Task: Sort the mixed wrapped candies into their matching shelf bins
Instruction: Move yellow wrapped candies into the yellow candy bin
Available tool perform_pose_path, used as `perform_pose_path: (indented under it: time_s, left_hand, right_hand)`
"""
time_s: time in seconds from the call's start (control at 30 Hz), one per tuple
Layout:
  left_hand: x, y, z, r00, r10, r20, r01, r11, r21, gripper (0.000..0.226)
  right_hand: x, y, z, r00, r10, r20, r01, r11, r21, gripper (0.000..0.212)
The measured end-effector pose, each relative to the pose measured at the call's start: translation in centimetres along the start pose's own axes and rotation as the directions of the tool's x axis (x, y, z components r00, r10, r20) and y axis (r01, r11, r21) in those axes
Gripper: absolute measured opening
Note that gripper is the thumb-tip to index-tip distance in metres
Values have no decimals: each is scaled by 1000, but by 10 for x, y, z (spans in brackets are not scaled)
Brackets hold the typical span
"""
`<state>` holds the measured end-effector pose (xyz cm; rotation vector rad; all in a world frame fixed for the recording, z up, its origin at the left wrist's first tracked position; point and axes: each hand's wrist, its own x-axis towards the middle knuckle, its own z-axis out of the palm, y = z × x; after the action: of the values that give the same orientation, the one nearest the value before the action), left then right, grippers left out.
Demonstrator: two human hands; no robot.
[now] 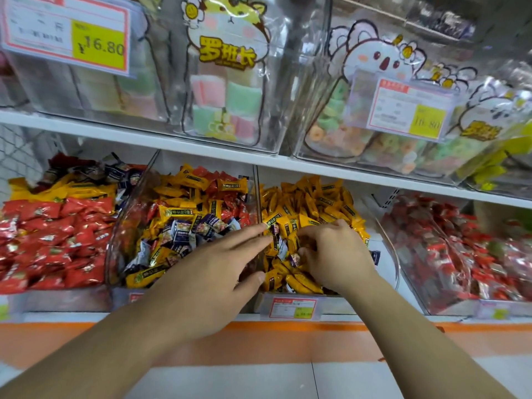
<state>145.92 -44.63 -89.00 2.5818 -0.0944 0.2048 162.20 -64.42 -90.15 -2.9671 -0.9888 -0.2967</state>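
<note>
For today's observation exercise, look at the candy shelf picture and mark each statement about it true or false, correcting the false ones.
1. Both hands reach into the yellow-candy bin. True: left hand, right hand.
2. The right hand's fingers lie flat and straight. False: they curl in among the wrappers.
3. The mixed bin holds only yellow candies. False: red and dark purple ones lie there too.
4. The leftmost bin shows mostly red candies. True.
5. The yellow price tag reads 26.80. False: 16.80.

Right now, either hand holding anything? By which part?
Left hand: nothing, fingers straight. Right hand curls into the yellow candies; what it pinches cannot be told.
</note>
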Motion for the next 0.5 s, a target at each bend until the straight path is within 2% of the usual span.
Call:
perform_pose_path:
  time_s: [0.1, 0.17, 0.23, 0.27, 0.33, 0.5]
  left_hand:
    - [-2, 0, -1, 1000, -4, 13, 4, 1000, -6, 62]
    - [-4, 0, -3, 1000, -11, 29, 11, 1000, -13, 63]
    - [-4, 0, -4, 999, -14, 37, 15, 1000, -21, 63]
    - [-4, 0, -4, 999, -9, 32, 9, 1000, -20, 63]
    - [-3, -3, -5, 1000, 2, 21, -1, 1000, -20, 62]
    - [-3, -4, -6, 999, 13, 30, -13, 1000, -14, 62]
  right_hand:
    - [1, -3, -3, 998, -27, -48, 28, 999, 28, 28]
    - [3, -11, -4, 995, -75, -69, 86, 981, 174, 34]
    - [3, -24, -4, 994, -104, -18, 103, 925, 365, 40]
    - [3, -30, -2, 993, -118, 21, 100, 909, 405, 43]
    - [4, -34, 7, 989, -138, 48, 109, 914, 390, 50]
    - [14, -22, 16, 997, -79, 26, 68, 955, 289, 70]
